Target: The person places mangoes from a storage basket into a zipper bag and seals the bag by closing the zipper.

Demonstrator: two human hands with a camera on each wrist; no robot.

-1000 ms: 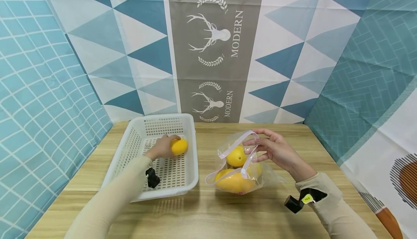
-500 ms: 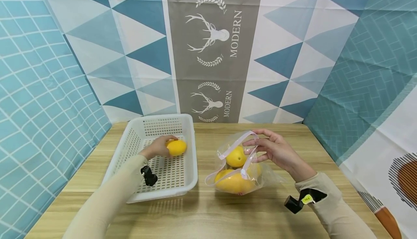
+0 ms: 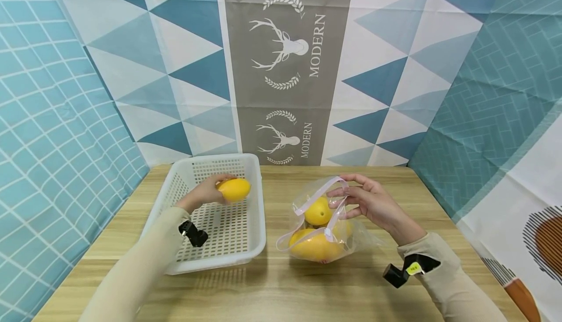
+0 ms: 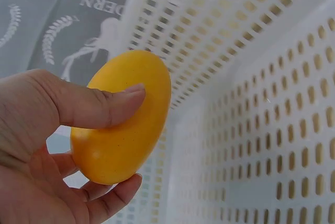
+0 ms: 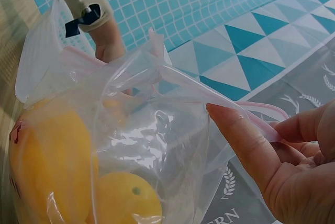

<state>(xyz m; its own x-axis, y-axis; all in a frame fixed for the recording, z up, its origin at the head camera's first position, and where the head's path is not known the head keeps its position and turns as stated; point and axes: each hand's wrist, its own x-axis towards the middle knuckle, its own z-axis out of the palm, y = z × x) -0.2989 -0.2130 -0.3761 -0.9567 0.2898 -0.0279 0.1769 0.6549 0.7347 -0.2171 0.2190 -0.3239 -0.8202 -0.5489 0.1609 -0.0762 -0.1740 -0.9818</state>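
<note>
Counted: one white basket (image 3: 175, 200), one clear bag (image 3: 322, 224), one loose lemon (image 3: 234, 189), and yellow fruit in the bag (image 3: 317, 211), of which three pieces can be made out in the head view; the exact number is uncertain through the plastic. The left hand (image 3: 203, 193) grips the lemon, thumb (image 4: 99, 106) across its face and fingers curled beneath, held clear above the far right part of the basket and touching neither floor nor wall. The right hand (image 3: 373, 202) pinches the bag's pink zip strip (image 3: 307, 197) between thumb and fingers (image 5: 246, 145), holding the mouth up and open; the bag stands on the table (image 3: 281, 292) to the right of the basket, apart from it. Against the frame a second ago, the lemon and left hand have risen and shifted slightly toward the far wall of the basket; then the lemon sat lower, near the floor. The right hand and bag are unchanged. Materials: the basket is rigid perforated plastic, rectangular with rounded corners; the bag is thin, crinkled, glossy film; the lemon is smooth, oval, faintly speckled; the table is pale wood grain. Both arms wear beige sleeves (image 3: 145, 268), each with a black wrist mount (image 3: 192, 234).
</note>
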